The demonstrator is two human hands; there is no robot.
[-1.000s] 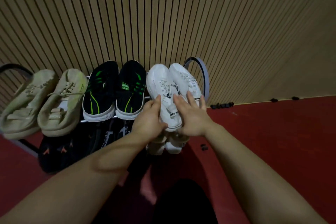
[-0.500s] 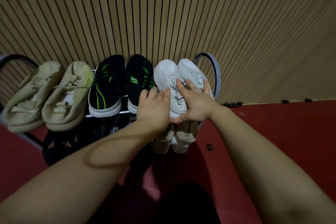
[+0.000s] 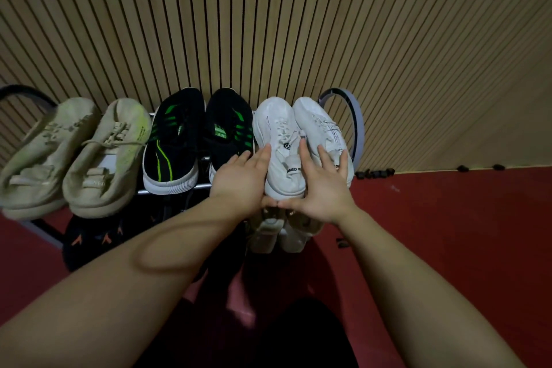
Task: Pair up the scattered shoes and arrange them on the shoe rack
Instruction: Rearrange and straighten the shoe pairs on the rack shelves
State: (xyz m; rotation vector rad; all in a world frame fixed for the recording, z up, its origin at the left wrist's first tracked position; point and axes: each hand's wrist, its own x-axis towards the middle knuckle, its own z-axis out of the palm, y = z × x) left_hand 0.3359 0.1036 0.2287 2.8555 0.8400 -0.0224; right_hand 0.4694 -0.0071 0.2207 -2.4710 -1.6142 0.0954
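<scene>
Three pairs stand on the shoe rack's (image 3: 357,125) top tier: beige sneakers (image 3: 74,155) at left, black shoes with green stripes (image 3: 197,134) in the middle, white sneakers (image 3: 298,134) at right. My left hand (image 3: 242,182) lies with straight fingers against the left white sneaker's heel and side, partly over the right black shoe. My right hand (image 3: 322,188) rests with spread fingers over the heels of both white sneakers. The thumbs meet below the heels.
On the lower tier sit dark shoes with orange marks (image 3: 98,239) and a pale pair (image 3: 277,233), mostly hidden by my arms. A slatted wooden wall stands right behind the rack. Red floor (image 3: 448,233) lies to the right, with small black bits (image 3: 375,173) along the wall base.
Both hands have pushed the white sneakers further back on the top tier. The fingers have spread flatter over the heels, and the view has shifted slightly.
</scene>
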